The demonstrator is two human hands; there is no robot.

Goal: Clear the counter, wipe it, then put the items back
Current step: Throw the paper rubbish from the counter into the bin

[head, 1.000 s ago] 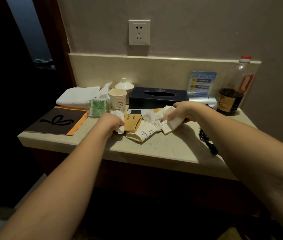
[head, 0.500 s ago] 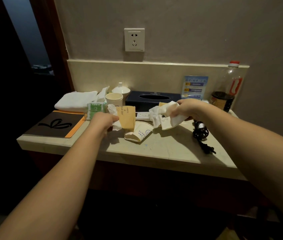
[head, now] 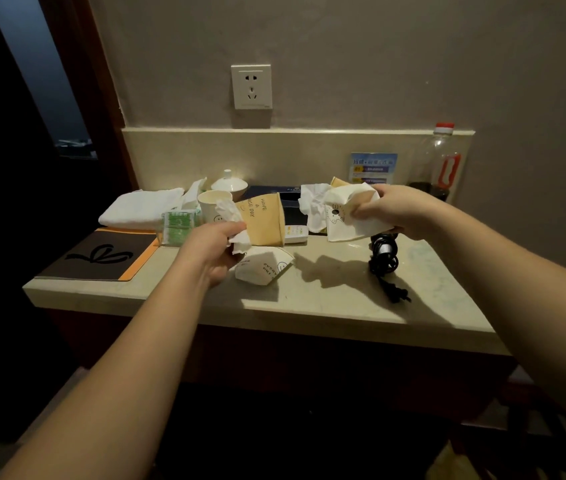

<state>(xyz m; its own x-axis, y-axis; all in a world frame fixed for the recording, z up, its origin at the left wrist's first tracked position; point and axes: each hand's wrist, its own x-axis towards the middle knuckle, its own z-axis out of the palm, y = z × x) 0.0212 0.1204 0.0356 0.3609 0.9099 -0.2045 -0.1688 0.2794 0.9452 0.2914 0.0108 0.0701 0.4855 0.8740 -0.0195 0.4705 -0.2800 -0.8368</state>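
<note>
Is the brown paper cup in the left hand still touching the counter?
Apart. The head view shows the left hand holding the brown cup with a tissue, raised above the counter; a white cup lies on the counter below it.

Crushed tan paper cup (head: pixel 263 220) and white cup (head: pixel 350 216) aloft, 1 flattened white cup (head: pixel 263 265) on counter (head: pixel 326 289)

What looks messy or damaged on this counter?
A flattened white paper cup lies crushed on the counter. The left hand holds a squashed brown cup and tissue; the right hand holds another crumpled white cup.
</note>
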